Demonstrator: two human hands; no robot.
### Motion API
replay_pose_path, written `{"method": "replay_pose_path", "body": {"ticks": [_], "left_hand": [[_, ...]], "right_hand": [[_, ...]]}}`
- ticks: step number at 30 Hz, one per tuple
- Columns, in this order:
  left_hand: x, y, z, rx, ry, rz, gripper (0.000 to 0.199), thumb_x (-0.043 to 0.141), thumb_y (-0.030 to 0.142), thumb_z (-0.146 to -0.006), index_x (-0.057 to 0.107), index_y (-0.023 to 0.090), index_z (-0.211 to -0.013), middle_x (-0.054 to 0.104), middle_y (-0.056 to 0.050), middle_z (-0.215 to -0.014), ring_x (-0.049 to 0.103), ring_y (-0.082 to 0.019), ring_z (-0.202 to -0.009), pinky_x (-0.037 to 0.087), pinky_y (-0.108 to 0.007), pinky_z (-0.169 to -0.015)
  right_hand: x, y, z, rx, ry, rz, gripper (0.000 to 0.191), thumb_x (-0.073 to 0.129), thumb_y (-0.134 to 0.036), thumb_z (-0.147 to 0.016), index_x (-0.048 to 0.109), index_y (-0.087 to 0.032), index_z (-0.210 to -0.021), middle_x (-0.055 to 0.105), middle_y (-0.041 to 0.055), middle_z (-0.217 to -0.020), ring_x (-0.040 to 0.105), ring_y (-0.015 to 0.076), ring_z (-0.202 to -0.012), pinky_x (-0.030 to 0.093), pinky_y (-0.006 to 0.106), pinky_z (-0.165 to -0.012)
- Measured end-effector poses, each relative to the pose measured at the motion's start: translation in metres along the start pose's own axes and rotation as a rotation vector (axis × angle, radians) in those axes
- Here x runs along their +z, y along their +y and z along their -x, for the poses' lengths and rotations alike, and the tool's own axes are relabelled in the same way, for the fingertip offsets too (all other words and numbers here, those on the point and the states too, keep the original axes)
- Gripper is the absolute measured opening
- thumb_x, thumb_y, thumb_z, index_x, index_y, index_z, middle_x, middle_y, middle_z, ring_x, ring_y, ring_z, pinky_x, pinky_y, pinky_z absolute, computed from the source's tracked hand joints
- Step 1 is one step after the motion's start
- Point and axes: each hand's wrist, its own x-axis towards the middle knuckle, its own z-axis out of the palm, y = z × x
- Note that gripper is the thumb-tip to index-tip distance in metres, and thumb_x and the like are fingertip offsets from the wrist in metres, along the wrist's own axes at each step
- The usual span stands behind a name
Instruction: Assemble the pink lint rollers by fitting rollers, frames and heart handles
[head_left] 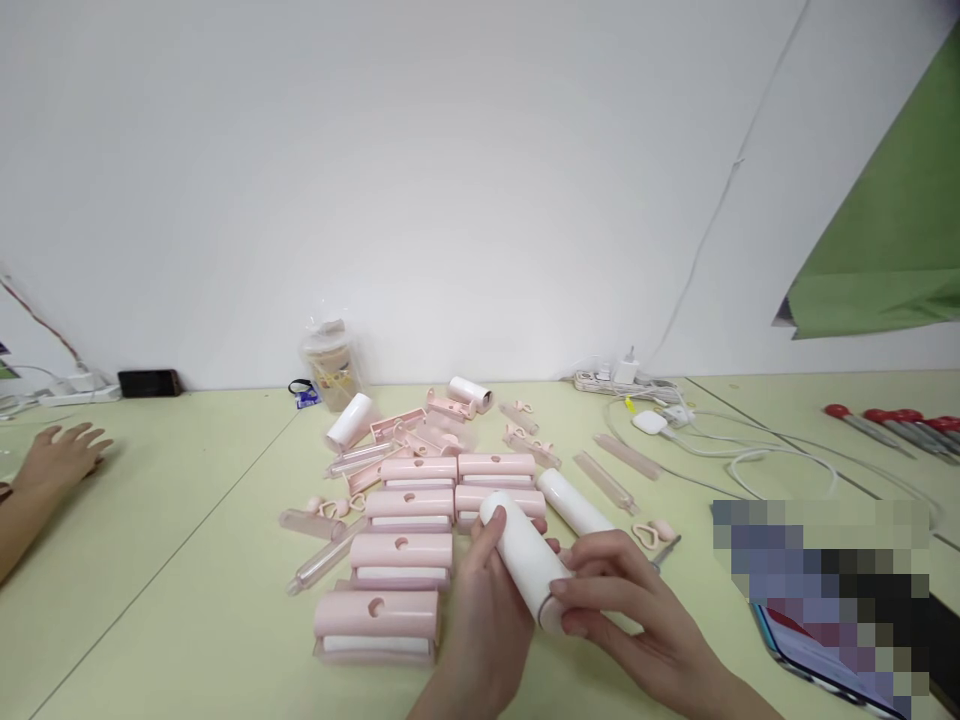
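A white lint-roller roll is held at a slant in front of me. My left hand is wrapped round it from the left and below, thumb along its upper part. My right hand pinches the roll's near end, where a pinkish rim shows. Just behind lies another white roll on the table. To the left stand two columns of pink lint-roller housings with white rolls inside; the closest housing is near my left wrist.
Loose pink parts, clear handles and heart-shaped pieces are scattered around. A bagged cup stands by the wall. Cables, a phone and red-headed tools lie right. Another person's hand rests left.
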Motion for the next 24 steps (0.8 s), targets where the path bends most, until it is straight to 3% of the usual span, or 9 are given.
{"method": "replay_pose_path", "body": {"ticks": [5, 9, 12, 15, 17, 19, 22, 24], "left_hand": [[-0.001, -0.002, -0.003, -0.143, -0.017, 0.02, 0.03, 0.055, 0.043, -0.079, 0.057, 0.013, -0.08, 0.057, -0.005, -0.067, 0.059, -0.02, -0.066, 0.044, -0.03, -0.067], [0.004, -0.002, 0.001, -0.066, -0.012, 0.002, 0.026, 0.054, 0.041, -0.081, 0.053, 0.016, -0.081, 0.057, -0.002, -0.066, 0.058, -0.016, -0.062, 0.042, -0.026, -0.062], [0.008, -0.004, 0.006, 0.018, 0.02, -0.058, 0.017, 0.054, 0.035, -0.082, 0.049, 0.02, -0.089, 0.058, 0.001, -0.068, 0.057, -0.014, -0.059, 0.04, -0.023, -0.057], [0.009, -0.008, 0.01, 0.002, -0.043, -0.201, 0.02, 0.051, 0.032, -0.081, 0.045, 0.021, -0.097, 0.059, 0.001, -0.067, 0.055, -0.013, -0.052, 0.039, -0.022, -0.05], [0.008, -0.008, 0.011, 0.0, -0.103, -0.301, 0.025, 0.05, 0.032, -0.079, 0.045, 0.021, -0.101, 0.059, 0.0, -0.066, 0.054, -0.012, -0.049, 0.038, -0.021, -0.047], [0.006, -0.007, 0.009, 0.026, -0.126, -0.371, 0.031, 0.052, 0.032, -0.075, 0.045, 0.02, -0.103, 0.058, 0.001, -0.063, 0.052, -0.011, -0.046, 0.037, -0.02, -0.045], [0.003, -0.007, 0.002, 0.071, -0.13, -0.45, 0.038, 0.054, 0.032, -0.069, 0.044, 0.02, -0.103, 0.055, 0.003, -0.055, 0.048, -0.01, -0.039, 0.034, -0.019, -0.04], [0.003, -0.01, -0.002, 0.09, -0.098, -0.477, 0.041, 0.055, 0.033, -0.067, 0.043, 0.021, -0.105, 0.054, 0.004, -0.052, 0.047, -0.01, -0.036, 0.034, -0.02, -0.039]], "right_hand": [[0.003, 0.001, 0.001, -0.093, 0.045, 0.075, 0.036, 0.052, -0.01, -0.086, 0.057, -0.033, -0.113, 0.05, 0.0043, -0.092, 0.058, 0.014, -0.07, 0.052, 0.024, -0.058], [0.006, -0.001, 0.003, -0.058, 0.055, 0.094, 0.041, 0.053, -0.007, -0.083, 0.048, -0.026, -0.118, 0.049, 0.0057, -0.094, 0.056, 0.0159, -0.08, 0.053, 0.023, -0.064], [0.006, -0.001, 0.005, -0.038, 0.093, 0.145, 0.057, 0.061, -0.012, -0.075, 0.038, -0.025, -0.125, 0.045, 0.0095, -0.111, 0.049, 0.0224, -0.102, 0.05, 0.032, -0.083], [0.004, -0.001, 0.007, 0.066, -0.02, 0.183, 0.09, 0.074, -0.021, -0.059, 0.024, -0.023, -0.134, 0.023, 0.0145, -0.138, 0.023, 0.0364, -0.129, 0.04, 0.044, -0.096], [0.004, -0.002, 0.008, 0.134, -0.122, 0.183, 0.104, 0.077, -0.023, -0.055, 0.014, -0.024, -0.138, 0.015, 0.0149, -0.144, 0.016, 0.0401, -0.132, 0.041, 0.047, -0.095], [0.006, -0.003, 0.008, 0.166, -0.155, 0.185, 0.107, 0.077, -0.023, -0.054, 0.012, -0.028, -0.139, 0.014, 0.0145, -0.145, 0.018, 0.0415, -0.131, 0.046, 0.047, -0.089], [0.013, -0.006, 0.007, 0.192, -0.07, 0.164, 0.104, 0.077, -0.019, -0.052, 0.019, -0.03, -0.138, 0.019, 0.0147, -0.143, 0.027, 0.0446, -0.127, 0.052, 0.042, -0.074], [0.017, -0.007, 0.005, 0.203, -0.015, 0.117, 0.099, 0.076, -0.019, -0.052, 0.025, -0.032, -0.136, 0.024, 0.0146, -0.14, 0.042, 0.0434, -0.116, 0.052, 0.037, -0.061]]}}
